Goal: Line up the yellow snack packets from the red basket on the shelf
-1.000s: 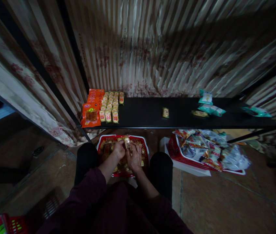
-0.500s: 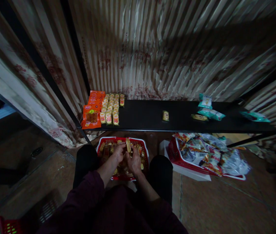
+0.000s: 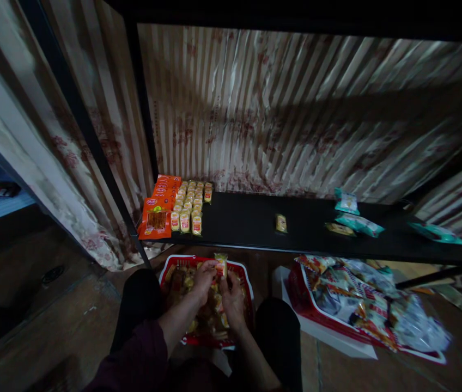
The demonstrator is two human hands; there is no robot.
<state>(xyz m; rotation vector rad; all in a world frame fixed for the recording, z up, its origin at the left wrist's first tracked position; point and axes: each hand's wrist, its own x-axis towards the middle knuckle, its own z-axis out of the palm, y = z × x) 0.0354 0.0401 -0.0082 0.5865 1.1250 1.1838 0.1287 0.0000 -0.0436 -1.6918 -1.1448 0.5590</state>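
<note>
Fingers (image 3: 213,264) doing what?

Left hand (image 3: 203,282): fingertips closed on one small yellow packet (image 3: 221,263), near its upper left. Right hand (image 3: 233,300): thumb and fingers narrow, gripping the lower end of that packet. Some fingertips hidden, can't tell exactly how they bend.

Where's the packet sitting?

In the air, held upright-ish over the far side of a red basket (image 3: 244,272) with a white rim. More wrapped packets (image 3: 217,305) piled in there, below both hands.

Around the basket?

Between the knees, dark trousers (image 3: 279,326). Dark purple sleeve (image 3: 139,348) on the left arm.

Beyond that?

Black shelf (image 3: 243,218) just past the basket. Left end: orange packs (image 3: 155,218), overlapping in a line. Right beside them, rows of yellow packets (image 3: 190,202). One loose packet (image 3: 281,223) near mid-shelf, well apart. Further right, teal bags (image 3: 359,224), with a flat yellowish packet next to them.

Rest?

Second red basket (image 3: 302,296) on the floor to the right, heaped with snack bags (image 3: 372,313), white box (image 3: 339,338) beneath it. Striped curtain (image 3: 255,109) behind the shelf.
</note>
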